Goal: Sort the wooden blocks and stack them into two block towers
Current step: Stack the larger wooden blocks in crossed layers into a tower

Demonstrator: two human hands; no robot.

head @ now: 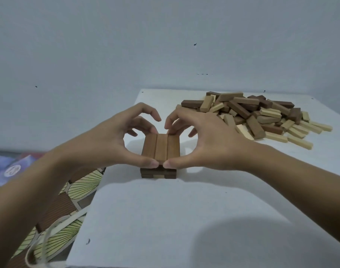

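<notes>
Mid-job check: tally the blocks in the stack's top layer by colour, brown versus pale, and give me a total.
Brown blocks in the top layer: 3
Pale blocks in it: 0
Total: 3
The loose pile mixes both colours and is too jumbled to count.

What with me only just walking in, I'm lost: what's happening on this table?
A person is building a tower of wooden blocks on the white table. The left hand and right hand both grip the stack, thumbs at its near end and fingertips at its far end, as if squaring it up. Its top layer is three dark blocks side by side. A mixed pile of dark and light blocks lies to the right. No second tower shows yet.
</notes>
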